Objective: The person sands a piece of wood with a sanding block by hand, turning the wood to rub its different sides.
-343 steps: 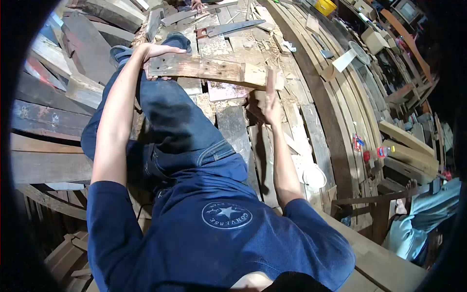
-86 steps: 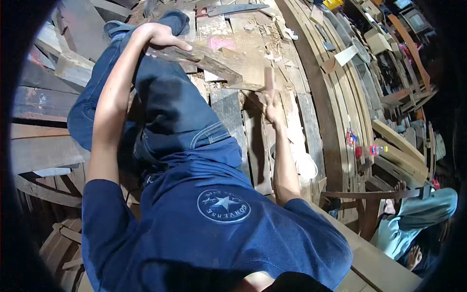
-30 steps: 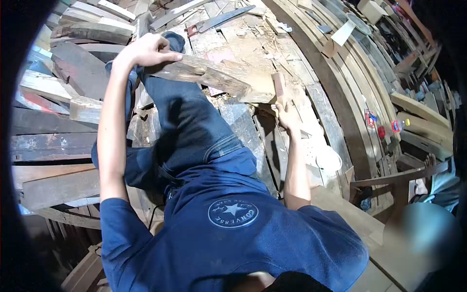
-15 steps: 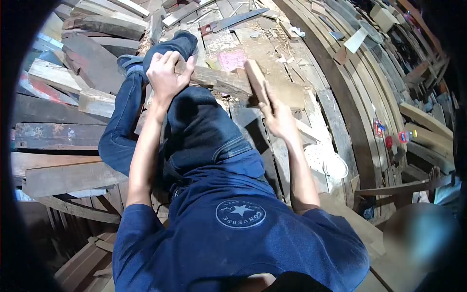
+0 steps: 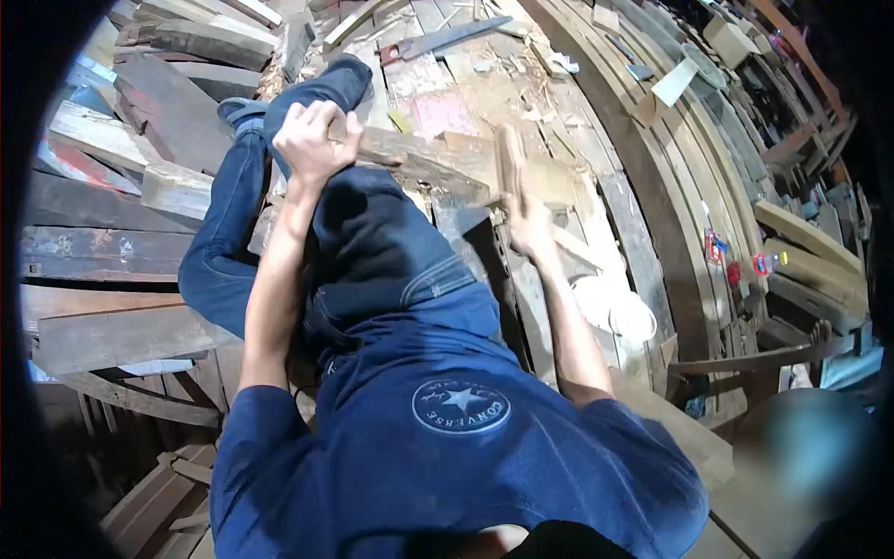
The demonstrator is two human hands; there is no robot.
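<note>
My left hand [image 5: 317, 142] is closed over the near end of a rough length of wood [image 5: 430, 173], pressing it down at my bent knee. The piece runs to the right across the boards. Beyond its right end, my right hand [image 5: 531, 226] grips the lower part of a narrow wooden block [image 5: 509, 158], which stands out past the fingers. Some of those fingers are hidden behind the hand. Whether the block touches the long piece is hard to tell. A flat square of lighter wood [image 5: 549, 184] lies right beside the block.
A handsaw [image 5: 447, 39] lies ahead among shavings, with a pink sheet [image 5: 441, 114] nearer. White clogs [image 5: 616, 307] sit by my right forearm. Stacked planks [image 5: 112, 252] crowd the left; a long thick beam [image 5: 643, 177] runs along the right. A small bottle [image 5: 769, 263] lies farther right.
My right hand has turned the wooden block more upright and shifted its top to the right. My left hand keeps its grip on the long piece. The whole view has shifted slightly.
</note>
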